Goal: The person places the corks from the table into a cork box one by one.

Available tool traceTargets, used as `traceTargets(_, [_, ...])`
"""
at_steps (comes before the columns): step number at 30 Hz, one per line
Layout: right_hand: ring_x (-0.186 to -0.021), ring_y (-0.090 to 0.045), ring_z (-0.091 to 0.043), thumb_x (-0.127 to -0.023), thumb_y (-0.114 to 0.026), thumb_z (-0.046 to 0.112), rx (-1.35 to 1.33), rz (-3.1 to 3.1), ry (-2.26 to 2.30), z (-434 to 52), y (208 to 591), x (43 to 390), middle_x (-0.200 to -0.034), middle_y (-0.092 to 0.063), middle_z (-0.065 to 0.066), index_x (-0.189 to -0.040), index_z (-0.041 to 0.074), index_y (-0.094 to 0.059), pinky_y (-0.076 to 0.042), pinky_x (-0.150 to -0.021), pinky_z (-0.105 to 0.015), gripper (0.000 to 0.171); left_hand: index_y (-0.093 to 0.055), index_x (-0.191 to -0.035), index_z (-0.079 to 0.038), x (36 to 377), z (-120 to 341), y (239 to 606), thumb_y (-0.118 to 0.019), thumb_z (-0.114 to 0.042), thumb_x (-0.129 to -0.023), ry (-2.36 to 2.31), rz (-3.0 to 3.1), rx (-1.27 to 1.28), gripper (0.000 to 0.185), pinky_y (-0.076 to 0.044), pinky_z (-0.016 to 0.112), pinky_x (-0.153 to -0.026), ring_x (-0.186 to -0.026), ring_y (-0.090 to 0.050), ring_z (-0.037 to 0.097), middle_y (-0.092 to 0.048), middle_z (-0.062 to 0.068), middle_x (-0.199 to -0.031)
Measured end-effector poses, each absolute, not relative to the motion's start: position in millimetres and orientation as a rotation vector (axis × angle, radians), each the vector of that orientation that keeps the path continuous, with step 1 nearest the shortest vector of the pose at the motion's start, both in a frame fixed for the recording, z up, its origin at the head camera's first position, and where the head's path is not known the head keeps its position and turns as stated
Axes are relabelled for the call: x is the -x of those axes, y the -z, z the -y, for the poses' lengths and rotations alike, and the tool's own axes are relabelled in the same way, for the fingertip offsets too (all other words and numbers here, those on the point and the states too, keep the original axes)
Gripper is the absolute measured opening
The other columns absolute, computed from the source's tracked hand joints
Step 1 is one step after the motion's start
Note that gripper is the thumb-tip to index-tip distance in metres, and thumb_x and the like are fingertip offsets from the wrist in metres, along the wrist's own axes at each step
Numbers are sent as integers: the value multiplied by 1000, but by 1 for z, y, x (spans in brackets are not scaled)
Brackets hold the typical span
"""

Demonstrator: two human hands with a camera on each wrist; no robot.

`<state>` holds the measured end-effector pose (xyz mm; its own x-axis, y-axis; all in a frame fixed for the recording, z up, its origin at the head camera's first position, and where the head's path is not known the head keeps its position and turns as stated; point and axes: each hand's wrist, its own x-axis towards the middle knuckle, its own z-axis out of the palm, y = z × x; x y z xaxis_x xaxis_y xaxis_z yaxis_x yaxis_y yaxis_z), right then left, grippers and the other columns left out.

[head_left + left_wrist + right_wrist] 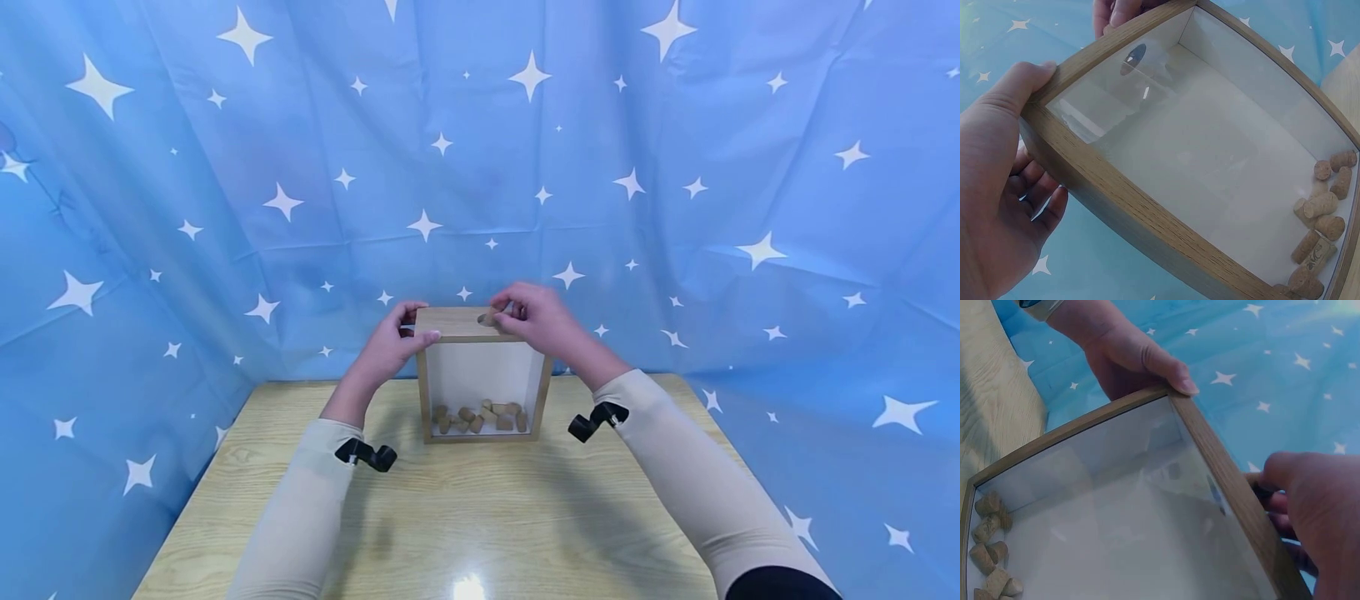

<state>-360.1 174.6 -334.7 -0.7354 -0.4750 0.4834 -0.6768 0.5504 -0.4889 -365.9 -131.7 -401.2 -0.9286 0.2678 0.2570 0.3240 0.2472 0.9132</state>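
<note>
A wooden-framed box (450, 324) with a glass front stands upright on the table, with several corks (480, 415) lying on its floor. My left hand (415, 328) grips the box's top left corner, thumb on the front edge and fingers behind. My right hand (507, 313) is on the top panel, pinching a cork (488, 317) at the slot there. The left wrist view shows my left hand (997, 156) round the frame (1135, 206), the slot (1133, 58) and the corks (1319, 219). In the right wrist view my right hand (1310, 506) is curled at the frame (1222, 475).
The box stands at the far middle of a light wooden table (480, 517). A blue cloth with white stars (675, 208) hangs close behind and on both sides.
</note>
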Motion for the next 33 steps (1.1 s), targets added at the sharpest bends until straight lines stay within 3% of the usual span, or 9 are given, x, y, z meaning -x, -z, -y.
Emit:
traceTargets(14, [-85,-63,-19,-102,-79,6,-958,2538,-1000,-174,341,364,-107,-70,-5,-122,5,-80,-55,-73,-33,20,-52,-158,-13,366,132,399,-81,-37,-103,1816,2433,588,66,-48,53,-104,-127,-50,39,-45,18,-143])
traceTargets(27, [-82,-61,-21,-100,-74,-6,-966,2165,-1012,-196,354,347,-98,-66,-10,-109,-3,-76,-54,-72,-29,9,-49,-162,-14,365,131,403,-81,-43,-103,1795,2436,587,73,-52,55,-102,-129,-53,40,-47,17,-149])
traceTargets(30, [-84,-61,-21,-99,-76,-8,-880,2044,-1033,-212,365,340,-97,-66,-12,-107,-3,-75,-55,-75,-30,9,-45,-166,-19,362,131,407,-78,-49,-104,1726,2431,625,77,-51,58,-110,-140,-51,40,-47,14,-158])
traceTargets(33, [-87,-61,-20,-98,-76,-9,-777,1996,-1076,-233,379,333,-99,-67,-12,-107,-2,-76,-53,-78,-29,11,-39,-170,-19,357,136,412,-74,-50,-106,1660,2381,667,79,-42,58,-122,-154,-43,37,-43,13,-169])
